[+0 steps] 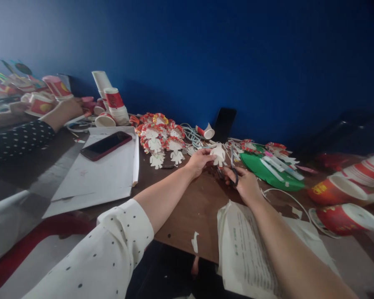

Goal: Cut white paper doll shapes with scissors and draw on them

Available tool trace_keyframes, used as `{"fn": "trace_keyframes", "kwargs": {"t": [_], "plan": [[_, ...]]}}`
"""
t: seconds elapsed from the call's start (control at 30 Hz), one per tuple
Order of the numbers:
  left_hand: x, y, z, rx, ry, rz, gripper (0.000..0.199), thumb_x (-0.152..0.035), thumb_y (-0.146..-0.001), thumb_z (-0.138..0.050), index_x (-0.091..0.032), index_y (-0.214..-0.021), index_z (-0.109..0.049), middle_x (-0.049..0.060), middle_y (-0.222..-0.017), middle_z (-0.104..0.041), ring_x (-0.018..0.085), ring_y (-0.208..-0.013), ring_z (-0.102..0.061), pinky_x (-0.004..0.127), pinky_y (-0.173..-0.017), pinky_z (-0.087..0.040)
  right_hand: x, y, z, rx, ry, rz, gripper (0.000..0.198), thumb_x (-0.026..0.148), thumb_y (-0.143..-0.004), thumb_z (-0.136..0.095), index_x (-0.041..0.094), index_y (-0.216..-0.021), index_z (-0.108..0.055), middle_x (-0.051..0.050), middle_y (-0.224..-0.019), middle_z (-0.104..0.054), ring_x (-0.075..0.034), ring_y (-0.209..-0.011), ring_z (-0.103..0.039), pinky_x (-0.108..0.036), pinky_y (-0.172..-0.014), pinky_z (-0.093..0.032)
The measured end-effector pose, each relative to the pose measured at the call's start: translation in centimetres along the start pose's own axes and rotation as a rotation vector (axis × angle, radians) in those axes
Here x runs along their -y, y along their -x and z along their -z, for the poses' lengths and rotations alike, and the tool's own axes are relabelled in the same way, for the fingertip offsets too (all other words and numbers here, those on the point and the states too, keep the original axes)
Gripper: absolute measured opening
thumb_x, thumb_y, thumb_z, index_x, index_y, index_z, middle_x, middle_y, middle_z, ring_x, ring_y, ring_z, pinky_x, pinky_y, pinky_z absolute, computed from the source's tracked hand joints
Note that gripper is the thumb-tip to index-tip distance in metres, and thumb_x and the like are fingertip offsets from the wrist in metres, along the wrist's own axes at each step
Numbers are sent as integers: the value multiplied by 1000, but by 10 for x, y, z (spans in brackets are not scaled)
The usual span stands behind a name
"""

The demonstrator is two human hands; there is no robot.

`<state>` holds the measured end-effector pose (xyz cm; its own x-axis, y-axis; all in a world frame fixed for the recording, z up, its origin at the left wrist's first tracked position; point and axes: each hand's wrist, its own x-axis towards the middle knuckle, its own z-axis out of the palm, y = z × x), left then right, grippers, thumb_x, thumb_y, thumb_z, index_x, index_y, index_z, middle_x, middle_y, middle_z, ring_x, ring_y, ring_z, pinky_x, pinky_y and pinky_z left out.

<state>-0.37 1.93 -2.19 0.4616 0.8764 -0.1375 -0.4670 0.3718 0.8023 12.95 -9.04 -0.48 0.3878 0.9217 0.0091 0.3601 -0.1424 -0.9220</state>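
Over the middle of the brown table, my left hand (200, 162) pinches the left edge of a small white paper cutout (218, 154) shaped like a figure. My right hand (244, 182) is closed round the dark handles of a pair of scissors (235, 171), whose blades point away from me, just right of the cutout. Whether the blades touch the paper I cannot tell. To the left of my hands lies a pile of similar paper figures (155, 143) with red and yellow curled fringes.
Stacked paper cups (116, 109) stand at the back left. A phone (106, 145) lies on white sheets (102, 174); another phone (225, 123) leans on the wall. Markers (272, 168) rest on a green sheet (252, 166). Red cups (336, 189) lie right. A co-worker's hands (65, 112) hold cups at left.
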Motion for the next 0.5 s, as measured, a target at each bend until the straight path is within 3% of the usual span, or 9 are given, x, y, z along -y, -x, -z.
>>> {"fn": "trace_keyframes", "kwargs": {"t": [0.3,0.5], "plan": [[-3,3,-3,2,4,31,23,-6,-63,-78,-12,-78,-61,-2,-66,-65,7,-58,-60,20,-64,-47,-6,-3,0,41,-2,7,49,56,-72,-70,16,-99,-74,-4,-66,-70,-16,-53,-60,-25,-47,-39],[-2,1,-3,4,29,43,19,-3,-66,-73,-10,-81,-65,0,-67,-66,9,-58,-60,23,-66,-47,-3,-2,0,30,16,24,44,55,-72,-71,16,-93,-75,-4,-63,-69,-16,-52,-60,-26,-48,-41]]}}
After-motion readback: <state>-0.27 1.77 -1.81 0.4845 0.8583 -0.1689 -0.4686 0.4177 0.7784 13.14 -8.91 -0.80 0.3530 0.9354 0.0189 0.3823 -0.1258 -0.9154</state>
